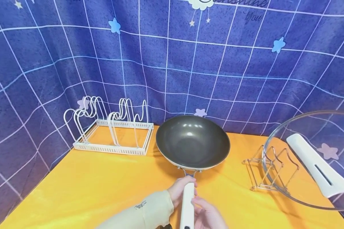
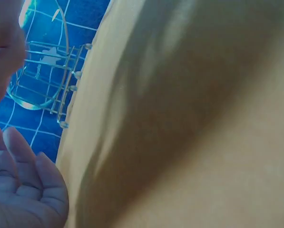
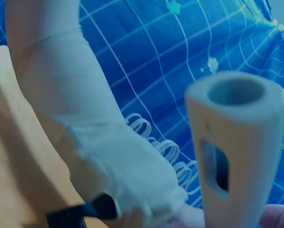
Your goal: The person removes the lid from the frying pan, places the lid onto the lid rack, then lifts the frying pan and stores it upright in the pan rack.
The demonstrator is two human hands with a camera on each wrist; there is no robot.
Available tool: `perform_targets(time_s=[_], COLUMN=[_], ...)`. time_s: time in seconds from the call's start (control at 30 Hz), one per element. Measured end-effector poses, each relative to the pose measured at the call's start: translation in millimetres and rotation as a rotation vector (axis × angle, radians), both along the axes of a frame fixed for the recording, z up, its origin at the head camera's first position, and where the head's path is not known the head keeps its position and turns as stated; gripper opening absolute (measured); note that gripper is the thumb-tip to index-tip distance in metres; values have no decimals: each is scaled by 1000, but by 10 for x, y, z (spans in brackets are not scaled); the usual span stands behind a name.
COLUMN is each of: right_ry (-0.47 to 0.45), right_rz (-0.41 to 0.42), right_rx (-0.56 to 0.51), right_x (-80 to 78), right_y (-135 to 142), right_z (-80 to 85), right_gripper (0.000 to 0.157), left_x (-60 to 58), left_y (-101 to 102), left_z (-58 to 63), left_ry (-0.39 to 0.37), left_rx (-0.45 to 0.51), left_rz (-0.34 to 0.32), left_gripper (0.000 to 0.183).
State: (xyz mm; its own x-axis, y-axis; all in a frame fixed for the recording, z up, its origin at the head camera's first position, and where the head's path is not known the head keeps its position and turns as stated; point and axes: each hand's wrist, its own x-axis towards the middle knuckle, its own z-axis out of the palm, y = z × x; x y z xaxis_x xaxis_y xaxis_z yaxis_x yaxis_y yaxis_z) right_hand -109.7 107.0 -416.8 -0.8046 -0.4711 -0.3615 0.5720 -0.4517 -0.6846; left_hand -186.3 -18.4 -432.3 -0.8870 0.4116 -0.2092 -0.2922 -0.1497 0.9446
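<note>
A dark-lined wok (image 1: 192, 141) with a white outside sits on the orange tabletop, its long white handle (image 1: 187, 206) pointing towards me. My left hand (image 1: 181, 189) grips the handle near its joint with the wok. Beside the handle's near end is my right hand (image 1: 207, 214), its thumb right at the handle's side. In the left wrist view the right hand (image 2: 30, 187) shows relaxed, mostly straight fingers. The hollow, slotted end of the handle (image 3: 239, 142) stands large in the right wrist view.
A white wire rack (image 1: 111, 149) stands at the back left. To the right, a small metal rack (image 1: 270, 165) holds a large glass lid (image 1: 275, 133) with a long white grip (image 1: 318, 165). A blue grid-patterned curtain (image 1: 177, 57) hangs behind the table (image 1: 103, 181).
</note>
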Motion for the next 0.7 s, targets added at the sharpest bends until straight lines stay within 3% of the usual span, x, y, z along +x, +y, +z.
perform_targets(time_s=[0.13,0.23,0.43,0.57,0.7], right_ry=[65,76,138,193,242], right_rz=[145,144,130,151,170], right_rx=[6,0,24,155,239], right_x=[6,37,72,68,68], right_y=[-29,-63,-51,8,62], right_z=[17,9,-15,-26,23], right_gripper=[35,31,47,42,52], left_x=[-6,22,78,105,110], left_y=[26,38,79,109,145], left_z=[-23,-32,-38,-16,25], left_ry=[-40,-80,-151,-180,-193], left_rx=[56,63,66,98,139], left_rz=[-17,-35,-56,-48,-33], left_gripper=[19,20,14,12,18])
